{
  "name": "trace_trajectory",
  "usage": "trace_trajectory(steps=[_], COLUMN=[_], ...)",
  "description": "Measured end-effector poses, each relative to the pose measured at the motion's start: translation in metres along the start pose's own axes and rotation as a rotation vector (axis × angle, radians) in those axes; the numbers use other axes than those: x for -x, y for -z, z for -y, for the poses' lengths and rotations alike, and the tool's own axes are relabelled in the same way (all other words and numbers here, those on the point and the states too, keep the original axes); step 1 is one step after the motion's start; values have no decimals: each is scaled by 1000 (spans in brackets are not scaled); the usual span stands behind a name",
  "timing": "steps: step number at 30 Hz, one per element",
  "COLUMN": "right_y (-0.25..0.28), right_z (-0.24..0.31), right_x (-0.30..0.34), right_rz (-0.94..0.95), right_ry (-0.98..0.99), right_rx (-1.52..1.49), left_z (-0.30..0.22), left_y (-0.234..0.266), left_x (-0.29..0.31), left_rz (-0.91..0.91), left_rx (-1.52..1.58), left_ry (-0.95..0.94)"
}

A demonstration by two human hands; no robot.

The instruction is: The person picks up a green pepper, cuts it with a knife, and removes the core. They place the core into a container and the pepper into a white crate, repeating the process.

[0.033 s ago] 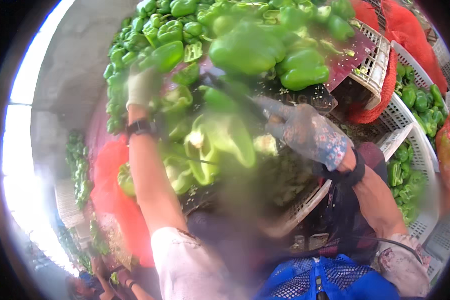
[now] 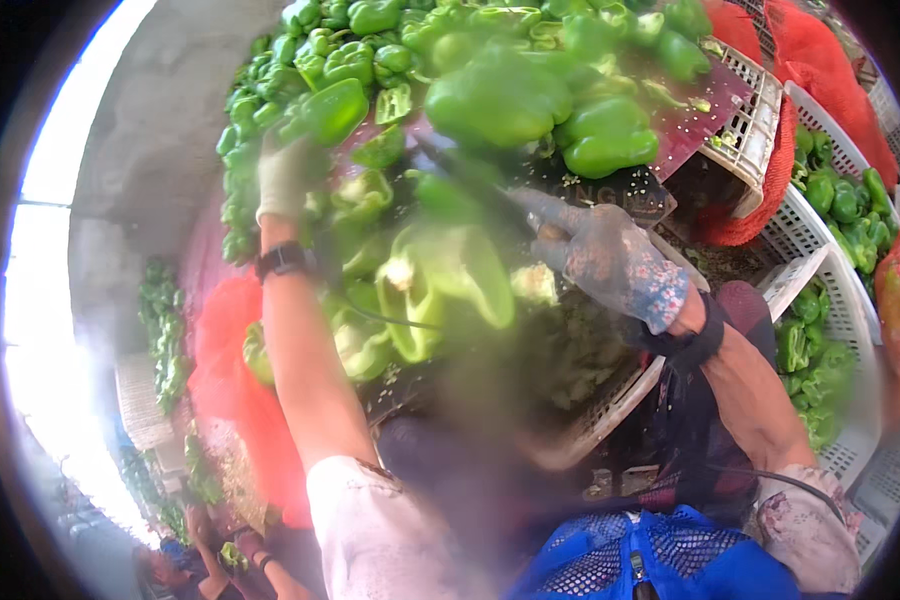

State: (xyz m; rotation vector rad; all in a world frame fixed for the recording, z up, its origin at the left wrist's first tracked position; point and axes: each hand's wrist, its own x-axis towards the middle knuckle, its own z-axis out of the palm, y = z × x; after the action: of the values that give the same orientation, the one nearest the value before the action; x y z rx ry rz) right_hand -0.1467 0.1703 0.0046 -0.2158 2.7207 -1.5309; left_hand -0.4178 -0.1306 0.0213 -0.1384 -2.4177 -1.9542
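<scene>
My left hand (image 2: 282, 180), in a pale glove with a dark watch at the wrist, reaches into a heap of green bell peppers (image 2: 350, 62). Its fingers are blurred, beside a shiny green pepper (image 2: 335, 110); whether it grips that pepper I cannot tell. My right hand (image 2: 618, 258), in a flower-patterned glove, is closed around a knife whose dark, blurred blade (image 2: 458, 168) points up and left over the peppers. Cut-open pepper pieces (image 2: 412, 300) lie between the hands. Large whole peppers (image 2: 610, 135) sit beyond the right hand. A smear hides part of the middle.
White plastic crates (image 2: 842, 335) stand at the right, with green peppers (image 2: 838, 200) inside. Red mesh sacks (image 2: 820, 70) hang over crates at the upper right. Another red mesh (image 2: 232, 355) lies left of my forearm. A co-worker's hands (image 2: 245, 550) show at the lower left.
The whole view has shifted very slightly to the right. Hands, knife and peppers otherwise keep their places.
</scene>
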Motion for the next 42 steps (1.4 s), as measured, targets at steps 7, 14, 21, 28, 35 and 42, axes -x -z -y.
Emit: trace_trajectory(steps=[7, 14, 21, 28, 35, 42], right_y=[-1, 2, -61, -93, -131, -169], right_z=[48, 36, 71, 121, 117, 128], right_x=[21, 48, 93, 122, 89, 53], right_rz=[-120, -142, 33, 540, 604, 581], right_ry=[253, 198, 350, 80, 85, 213], right_rx=[-225, -203, -145, -159, -116, 80], left_z=[-30, -70, -40, -40, -78, 16], left_y=[177, 103, 129, 161, 148, 173], left_x=[63, 168, 248, 289, 374, 458], left_rz=[-37, -277, -361, -635, -664, -765], left_rx=[-620, -721, -206, 7, -248, 143], left_ry=[-337, 18, 65, -173, -114, -131])
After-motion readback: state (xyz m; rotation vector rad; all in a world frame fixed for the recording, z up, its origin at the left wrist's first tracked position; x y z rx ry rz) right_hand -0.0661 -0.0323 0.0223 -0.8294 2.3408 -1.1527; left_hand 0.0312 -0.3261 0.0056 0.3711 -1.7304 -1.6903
